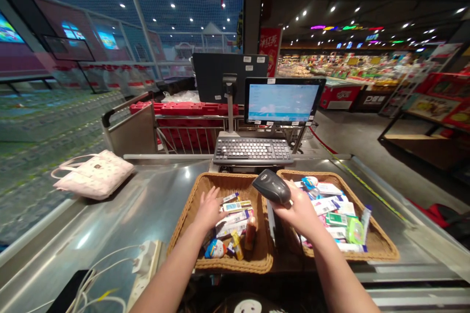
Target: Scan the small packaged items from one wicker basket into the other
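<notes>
My left hand [208, 210] hovers low in the left wicker basket [183, 227], fingers spread, at or just touching several small boxed packets [235, 215]. An orange-capped bottle [250, 233], a yellow tube [237, 245] and a blue-and-white packet [215, 249] lie near it. My right hand [299, 212] grips a black handheld barcode scanner [271, 187] over the gap between baskets. The right wicker basket [382, 247] holds several boxes and packets [330, 205], partly hidden behind my right hand.
The baskets stand on a steel checkout counter [128, 205], with a keyboard [253, 150] and monitor [282, 100] behind them. A pale pink handbag [93, 174] lies at the left, a power strip [145, 264] near, and a shopping cart [191, 129] beyond.
</notes>
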`<control>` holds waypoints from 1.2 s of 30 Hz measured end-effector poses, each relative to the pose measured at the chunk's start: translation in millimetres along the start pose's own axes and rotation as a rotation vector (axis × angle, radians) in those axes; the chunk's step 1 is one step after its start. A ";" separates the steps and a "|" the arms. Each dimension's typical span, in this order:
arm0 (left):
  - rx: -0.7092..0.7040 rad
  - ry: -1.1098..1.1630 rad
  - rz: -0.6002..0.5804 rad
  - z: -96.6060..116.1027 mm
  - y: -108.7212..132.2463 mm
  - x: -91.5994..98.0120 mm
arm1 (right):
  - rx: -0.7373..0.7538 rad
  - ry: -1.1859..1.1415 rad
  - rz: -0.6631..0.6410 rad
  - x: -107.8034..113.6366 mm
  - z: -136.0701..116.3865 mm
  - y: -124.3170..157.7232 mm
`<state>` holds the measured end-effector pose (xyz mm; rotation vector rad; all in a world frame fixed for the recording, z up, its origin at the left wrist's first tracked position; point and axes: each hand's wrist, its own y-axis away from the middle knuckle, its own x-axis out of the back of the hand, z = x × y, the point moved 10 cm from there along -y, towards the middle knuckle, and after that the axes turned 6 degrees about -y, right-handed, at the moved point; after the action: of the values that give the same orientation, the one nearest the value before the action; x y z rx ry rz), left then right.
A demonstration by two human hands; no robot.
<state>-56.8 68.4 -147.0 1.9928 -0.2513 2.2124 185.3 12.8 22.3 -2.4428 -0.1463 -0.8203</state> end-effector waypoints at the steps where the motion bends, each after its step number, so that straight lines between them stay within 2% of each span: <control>1: 0.007 0.002 0.020 -0.1 0.0 3.3 | -0.011 0.008 0.010 3.5 1.5 2.0; 6: 0.017 0.001 0.037 4.5 -2.6 13.9 | -0.080 0.050 0.111 35.4 11.6 18.3; 11: -0.068 0.027 0.073 32.6 -11.6 27.1 | -0.130 0.126 0.255 82.9 24.7 39.6; 15: -0.178 0.089 0.122 81.7 -24.4 43.2 | -0.163 0.214 0.348 120.0 35.5 55.2; 20: -0.351 0.151 0.146 167.5 -38.0 54.5 | -0.169 0.296 0.417 152.3 49.5 72.1; 24: -0.521 0.163 0.100 238.3 -41.2 43.4 | -0.160 0.342 0.427 167.9 58.4 81.1; 27: -0.595 0.144 0.082 279.4 -43.7 31.7 | -0.138 0.368 0.428 178.6 60.1 84.1; 31: -0.603 0.117 0.085 312.8 -51.5 19.3 | -0.122 0.390 0.452 193.8 62.9 86.8; 36: -0.581 0.091 0.110 327.1 -60.6 7.0 | -0.122 0.397 0.458 204.7 74.3 91.9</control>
<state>273.0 53.6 -105.4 1.5863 -0.8927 1.9706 414.3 -39.0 49.9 -2.2312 0.6021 -1.0938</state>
